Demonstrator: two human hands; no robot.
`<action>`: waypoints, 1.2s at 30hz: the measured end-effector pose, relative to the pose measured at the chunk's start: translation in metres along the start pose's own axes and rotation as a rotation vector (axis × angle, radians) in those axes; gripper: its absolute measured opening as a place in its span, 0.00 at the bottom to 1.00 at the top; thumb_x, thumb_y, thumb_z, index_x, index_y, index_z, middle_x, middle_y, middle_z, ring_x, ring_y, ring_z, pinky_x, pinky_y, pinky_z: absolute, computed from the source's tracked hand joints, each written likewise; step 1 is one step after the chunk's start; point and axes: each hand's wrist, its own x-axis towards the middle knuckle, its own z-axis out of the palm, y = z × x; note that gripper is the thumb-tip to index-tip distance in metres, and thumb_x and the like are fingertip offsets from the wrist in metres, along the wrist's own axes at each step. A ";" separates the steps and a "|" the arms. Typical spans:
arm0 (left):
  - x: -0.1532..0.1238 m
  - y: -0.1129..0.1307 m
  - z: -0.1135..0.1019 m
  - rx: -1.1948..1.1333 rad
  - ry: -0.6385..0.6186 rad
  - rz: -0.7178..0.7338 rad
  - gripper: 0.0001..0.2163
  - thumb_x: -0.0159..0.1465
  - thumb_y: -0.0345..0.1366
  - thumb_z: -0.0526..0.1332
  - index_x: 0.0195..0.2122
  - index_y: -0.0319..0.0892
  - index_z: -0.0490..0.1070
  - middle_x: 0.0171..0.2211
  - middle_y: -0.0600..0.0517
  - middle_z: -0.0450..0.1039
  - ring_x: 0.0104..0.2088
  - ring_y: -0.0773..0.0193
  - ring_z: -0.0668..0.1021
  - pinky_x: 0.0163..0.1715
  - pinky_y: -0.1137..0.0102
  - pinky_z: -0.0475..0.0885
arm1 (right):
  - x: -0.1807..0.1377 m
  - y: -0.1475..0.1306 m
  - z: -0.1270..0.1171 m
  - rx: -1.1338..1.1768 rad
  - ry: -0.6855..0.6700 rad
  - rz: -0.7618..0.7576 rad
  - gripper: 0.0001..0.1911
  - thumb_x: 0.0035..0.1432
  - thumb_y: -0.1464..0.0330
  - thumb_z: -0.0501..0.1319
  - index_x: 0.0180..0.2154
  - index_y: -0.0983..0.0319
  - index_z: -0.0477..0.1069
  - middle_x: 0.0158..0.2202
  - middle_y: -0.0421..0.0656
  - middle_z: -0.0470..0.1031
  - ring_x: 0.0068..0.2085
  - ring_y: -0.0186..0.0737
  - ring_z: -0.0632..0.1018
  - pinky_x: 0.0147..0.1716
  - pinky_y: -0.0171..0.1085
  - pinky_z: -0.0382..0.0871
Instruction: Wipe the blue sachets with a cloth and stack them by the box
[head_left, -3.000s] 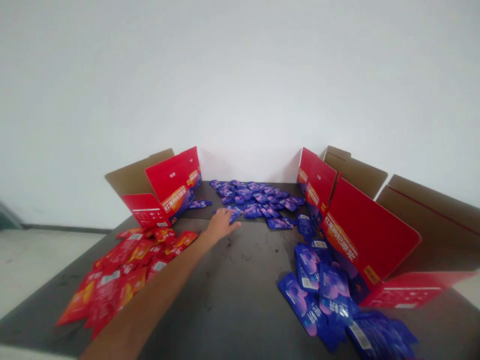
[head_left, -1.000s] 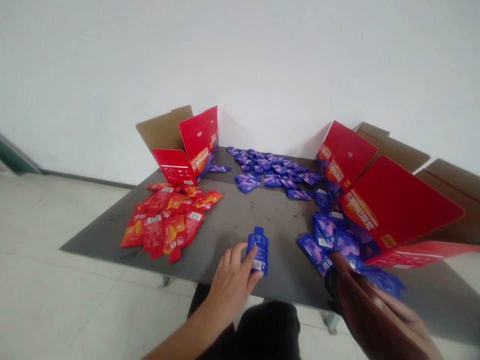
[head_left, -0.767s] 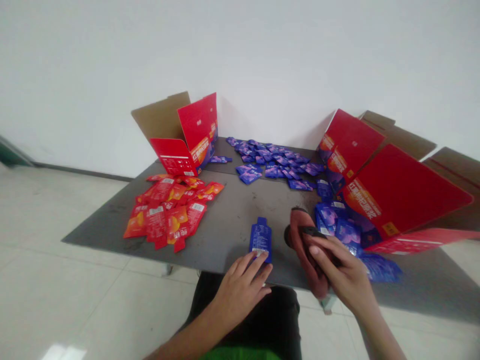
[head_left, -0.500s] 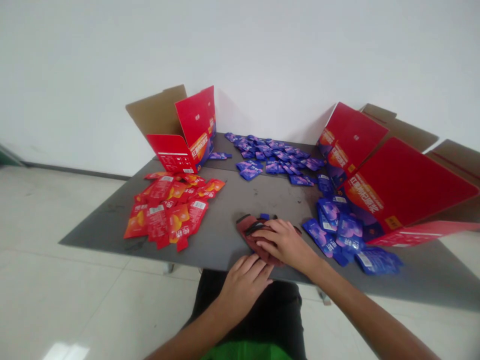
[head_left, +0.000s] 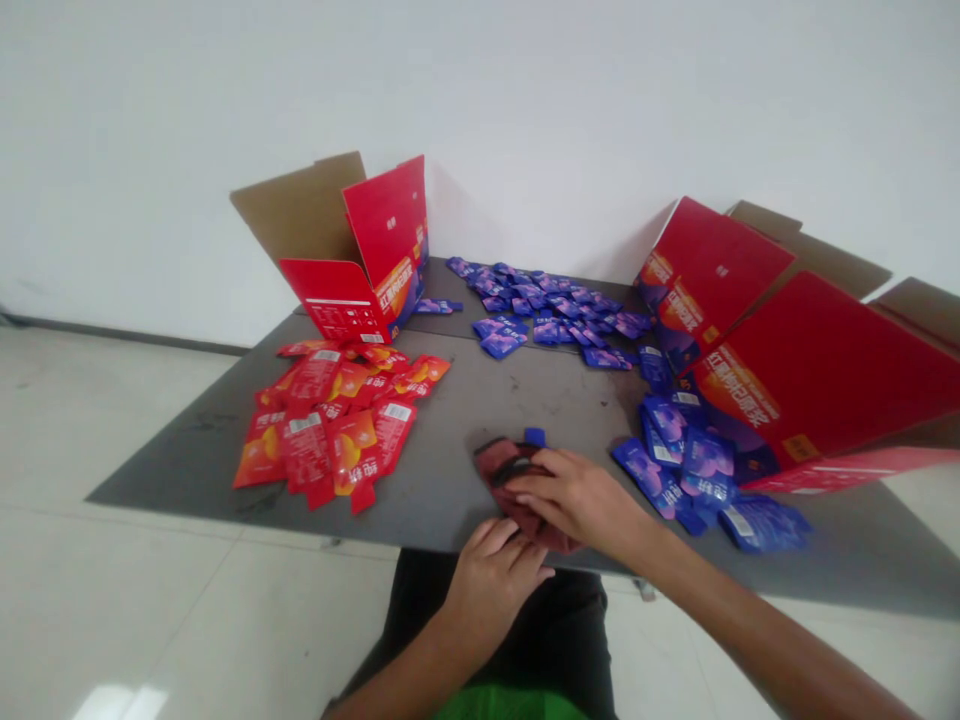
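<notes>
A dark red cloth (head_left: 504, 457) with black edging lies bunched at the table's front edge. My right hand (head_left: 589, 500) is closed on it from above and presses it down. Beyond the cloth pokes a small blue tab (head_left: 535, 437); whatever it belongs to is covered. At the table edge my left hand (head_left: 495, 580) has its fingers bent and close together against the cloth's near end. Its fingertips are partly hidden, so what they pinch cannot be made out. Purple-blue pouches (head_left: 705, 465) lie right of my right hand, and red-orange pouches (head_left: 330, 425) are heaped to the left.
An open red carton (head_left: 337, 295) stands at the back left of the grey table (head_left: 457, 400). Larger red cartons (head_left: 832, 360) with raised flaps stand at the right. Several more purple-blue pouches (head_left: 555, 300) are spread along the white wall (head_left: 525, 120).
The cloth and my right hand have shifted slightly down and to the right. More of the blue tab shows past the cloth. The view has tilted a little; the pouch heaps look unchanged.
</notes>
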 end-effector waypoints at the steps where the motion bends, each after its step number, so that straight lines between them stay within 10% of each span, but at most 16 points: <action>1: 0.000 0.000 -0.001 -0.005 0.001 -0.007 0.10 0.71 0.42 0.64 0.49 0.44 0.78 0.43 0.51 0.84 0.46 0.56 0.82 0.48 0.61 0.74 | -0.002 -0.001 0.007 0.007 -0.017 -0.011 0.13 0.72 0.61 0.59 0.54 0.47 0.78 0.48 0.42 0.77 0.49 0.41 0.77 0.49 0.39 0.72; 8: 0.001 -0.001 -0.003 -0.019 0.018 0.028 0.12 0.74 0.40 0.60 0.54 0.44 0.75 0.54 0.49 0.80 0.55 0.58 0.80 0.50 0.62 0.74 | 0.043 0.054 -0.006 -0.206 0.051 0.215 0.14 0.71 0.64 0.59 0.54 0.52 0.80 0.47 0.48 0.78 0.49 0.46 0.78 0.50 0.43 0.73; 15: 0.000 0.002 -0.001 -0.046 0.015 -0.048 0.08 0.72 0.41 0.62 0.46 0.45 0.78 0.41 0.51 0.84 0.47 0.56 0.83 0.49 0.61 0.74 | -0.009 -0.003 0.002 -0.025 0.000 0.073 0.14 0.72 0.60 0.58 0.53 0.47 0.78 0.47 0.42 0.77 0.47 0.41 0.78 0.47 0.38 0.73; 22: 0.004 0.000 -0.004 -0.058 0.027 0.002 0.12 0.75 0.42 0.58 0.53 0.44 0.75 0.53 0.49 0.81 0.54 0.58 0.81 0.49 0.62 0.73 | 0.039 0.050 0.001 -0.159 0.045 0.253 0.15 0.71 0.63 0.59 0.55 0.51 0.79 0.46 0.46 0.77 0.48 0.44 0.78 0.50 0.41 0.71; 30: 0.000 0.003 -0.002 -0.045 -0.027 -0.064 0.08 0.72 0.41 0.62 0.47 0.45 0.78 0.41 0.51 0.84 0.46 0.56 0.83 0.48 0.60 0.73 | -0.006 -0.008 0.008 -0.018 0.001 0.100 0.13 0.71 0.61 0.59 0.53 0.46 0.79 0.46 0.42 0.77 0.45 0.40 0.78 0.44 0.38 0.72; 36: 0.003 0.002 -0.005 -0.042 -0.026 -0.026 0.12 0.73 0.41 0.61 0.54 0.45 0.76 0.54 0.50 0.80 0.55 0.58 0.80 0.51 0.61 0.72 | 0.036 0.045 0.008 -0.131 0.067 0.272 0.14 0.71 0.62 0.59 0.53 0.51 0.80 0.47 0.46 0.77 0.47 0.43 0.78 0.48 0.39 0.72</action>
